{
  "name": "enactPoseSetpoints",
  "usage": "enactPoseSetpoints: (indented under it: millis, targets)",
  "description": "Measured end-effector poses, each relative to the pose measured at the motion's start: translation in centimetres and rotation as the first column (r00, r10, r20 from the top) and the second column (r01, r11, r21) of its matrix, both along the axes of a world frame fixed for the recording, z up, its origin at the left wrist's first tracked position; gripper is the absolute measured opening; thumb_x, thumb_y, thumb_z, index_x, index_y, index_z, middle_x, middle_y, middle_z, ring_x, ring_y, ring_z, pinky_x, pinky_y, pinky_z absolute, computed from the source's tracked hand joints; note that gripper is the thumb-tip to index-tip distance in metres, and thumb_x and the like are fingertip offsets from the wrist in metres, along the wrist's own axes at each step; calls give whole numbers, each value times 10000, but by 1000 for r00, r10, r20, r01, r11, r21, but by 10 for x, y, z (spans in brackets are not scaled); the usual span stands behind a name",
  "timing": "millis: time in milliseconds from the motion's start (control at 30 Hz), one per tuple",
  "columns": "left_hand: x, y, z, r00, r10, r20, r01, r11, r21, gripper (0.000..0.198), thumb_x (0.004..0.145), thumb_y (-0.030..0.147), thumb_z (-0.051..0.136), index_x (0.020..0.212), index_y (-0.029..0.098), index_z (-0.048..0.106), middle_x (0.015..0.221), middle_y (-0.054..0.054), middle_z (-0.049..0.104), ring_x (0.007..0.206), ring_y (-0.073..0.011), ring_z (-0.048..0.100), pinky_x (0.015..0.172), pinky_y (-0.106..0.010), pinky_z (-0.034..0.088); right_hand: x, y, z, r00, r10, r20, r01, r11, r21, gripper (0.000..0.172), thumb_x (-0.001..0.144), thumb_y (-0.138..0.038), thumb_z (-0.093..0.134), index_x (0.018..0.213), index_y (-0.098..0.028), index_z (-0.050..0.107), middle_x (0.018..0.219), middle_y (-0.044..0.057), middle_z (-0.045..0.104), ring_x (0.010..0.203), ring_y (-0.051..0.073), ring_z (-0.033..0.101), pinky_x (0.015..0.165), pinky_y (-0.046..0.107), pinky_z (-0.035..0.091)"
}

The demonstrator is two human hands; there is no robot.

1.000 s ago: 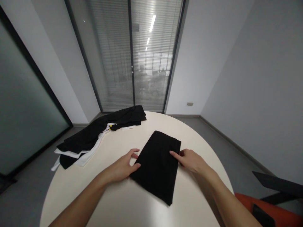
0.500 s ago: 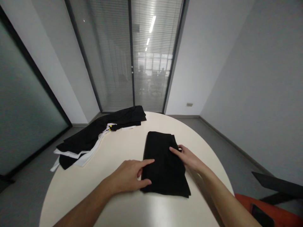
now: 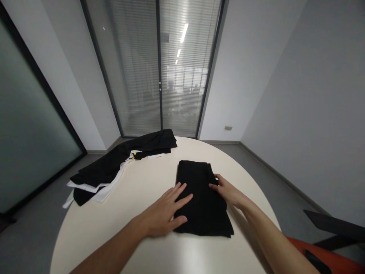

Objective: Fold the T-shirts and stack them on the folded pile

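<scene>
A folded black garment (image 3: 199, 205) lies flat on the round cream table in front of me, its lower right corner flaring out in layers. My left hand (image 3: 168, 209) rests with spread fingers on the left side of the cloth, palm down. At the right edge, my right hand (image 3: 225, 189) holds the cloth, thumb on top and the other fingers at the side, partly hidden. What kind of garment it is cannot be made out.
A loose pile of black and white clothes (image 3: 114, 167) with a small yellow patch lies along the table's (image 3: 151, 179) far left edge. An orange chair (image 3: 327, 253) with a black armrest stands at the lower right. Beyond the table are a glass partition (image 3: 137, 76) and walls.
My left hand has opened from a bent-fingered hold at the left edge to spread fingers on top. The garment and my right hand have shifted slightly right.
</scene>
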State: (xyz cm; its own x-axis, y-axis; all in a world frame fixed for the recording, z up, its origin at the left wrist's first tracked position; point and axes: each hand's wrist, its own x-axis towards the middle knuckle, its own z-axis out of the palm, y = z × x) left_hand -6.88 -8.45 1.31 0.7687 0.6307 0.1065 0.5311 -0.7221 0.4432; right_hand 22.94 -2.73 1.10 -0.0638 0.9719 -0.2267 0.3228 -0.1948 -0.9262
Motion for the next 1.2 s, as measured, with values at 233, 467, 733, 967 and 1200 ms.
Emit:
enactPoseSetpoints:
  millis: [233, 467, 733, 967, 1200]
  targets:
    - [-17, 18, -22, 991, 137, -5, -137, 990, 34, 645, 1034, 475, 374, 1605, 273, 155, 1670, -57, 135, 1542, -270, 89, 1246, -531, 174, 28, 59, 19, 962, 17, 273, -5, 999, -44, 478, 839, -192, 650, 1305, -160, 552, 1031, 106, 752, 835, 231, 726, 754, 342, 586]
    - [-30, 31, -36, 975, 223, 25, -224, 972, 75, 704, 947, 426, 546, 1573, 236, 286, 1633, -92, 282, 1521, -293, 209, 1236, -523, 226, 58, 122, 22, 694, -136, 707, 24, 986, 166, 595, 794, -108, 639, 1381, -124, 544, 1204, 144, 701, 1073, 241, 671, 924, 303, 501]
    - [-30, 30, -31, 975, 221, -12, -220, 974, 43, 669, 931, 408, 566, 1539, 220, 362, 1622, -89, 317, 1524, -293, 198, 1236, -531, 221, 80, 135, 18, 495, -297, 817, 160, 955, 250, 568, 883, -154, 541, 1446, -202, 482, 1263, 178, 655, 1146, 302, 634, 926, 405, 486]
    - [-30, 31, -28, 972, 233, -33, -230, 971, 63, 618, 917, 400, 586, 1486, 203, 449, 1605, -102, 350, 1515, -307, 225, 1222, -534, 257, 35, 105, 23, 282, -485, 828, -52, 854, 518, 400, 947, -191, 452, 1308, -210, 621, 1364, 167, 581, 1211, 313, 534, 990, 467, 430]
    - [-27, 29, -28, 972, 233, -35, -231, 971, 59, 603, 926, 401, 575, 1485, 214, 450, 1611, -95, 339, 1521, -300, 206, 1228, -529, 243, -36, 41, -19, 280, -421, 862, -214, 848, 484, 542, 912, -217, 511, 1443, -320, 522, 1581, 113, 390, 1421, 477, 292, 1049, 721, 271]
